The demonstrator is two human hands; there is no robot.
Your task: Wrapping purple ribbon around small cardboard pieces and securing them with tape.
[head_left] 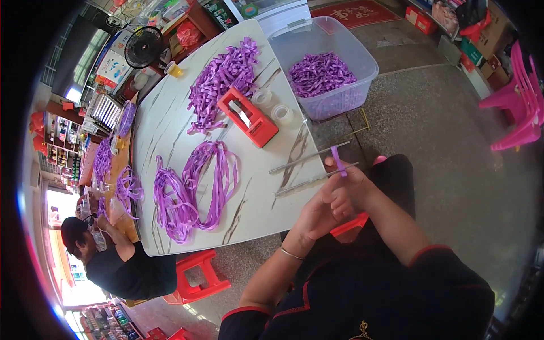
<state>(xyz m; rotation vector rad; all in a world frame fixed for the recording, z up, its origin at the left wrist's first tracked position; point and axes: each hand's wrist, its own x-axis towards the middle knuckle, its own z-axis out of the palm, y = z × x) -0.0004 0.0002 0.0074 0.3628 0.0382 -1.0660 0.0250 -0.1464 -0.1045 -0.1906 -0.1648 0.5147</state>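
Observation:
Two thin metal rods (pixel 306 158) stick out past the right edge of the white marbled table (pixel 249 187). Across their outer ends lies a short purple ribbon (pixel 338 161). My right hand (pixel 358 186) is closed at the rod ends, its fingers at the ribbon; the grip is partly hidden. Just below and touching it, my left hand (pixel 321 214) has its fingers curled, and whatever they hold is hidden. A bracelet (pixel 292 253) circles my left wrist. Looped hanks of long purple ribbon (pixel 212 187) lie on the table to the left.
On the table stand a red tape dispenser (pixel 249 119), small clear cups (pixel 281 114) and a purple ribbon pile (pixel 226 76). A clear plastic bin (pixel 334 105) holds more purple pieces. A person (pixel 122 255) works at the left, beside a red stool (pixel 198 277). Pink chairs (pixel 518 99) stand right.

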